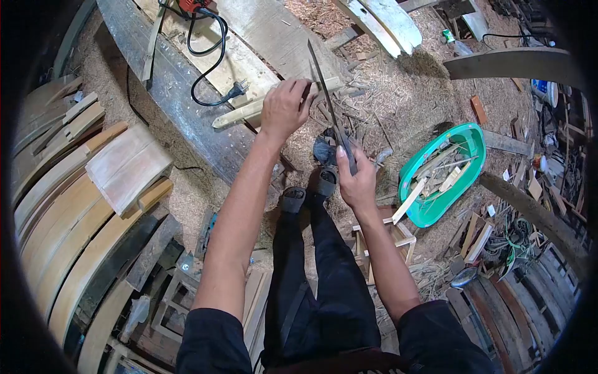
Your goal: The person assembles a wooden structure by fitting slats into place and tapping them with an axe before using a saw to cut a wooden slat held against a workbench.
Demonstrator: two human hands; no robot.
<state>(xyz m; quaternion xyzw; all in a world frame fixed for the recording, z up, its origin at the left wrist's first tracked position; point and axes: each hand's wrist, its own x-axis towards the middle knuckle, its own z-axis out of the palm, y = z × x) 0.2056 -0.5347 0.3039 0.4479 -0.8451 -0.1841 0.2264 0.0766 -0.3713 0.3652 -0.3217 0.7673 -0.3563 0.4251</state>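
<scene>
My left hand (285, 107) is closed over a narrow wooden strip (240, 114) and presses it at the end of the workbench planks. The strip reaches out on both sides of my fingers. In my right hand (359, 181) is the dark handle of a long, narrow-bladed hand tool (330, 103), its tip pointing up and away from me. That blade, seen nearly edge-on, crosses the strip's right end, just right of my left fingers. Its exact kind cannot be made out. Close to the left hand, a black power plug (235, 90) lies on the planks.
A red power tool (193, 6) with its cord rests on the bench (205, 134). Right of my feet stands a green tub (430, 215) of wood scraps. Curved boards (68, 230) are stacked at left. Shavings and offcuts cover the floor; a small wooden frame (406, 240) is near my right forearm.
</scene>
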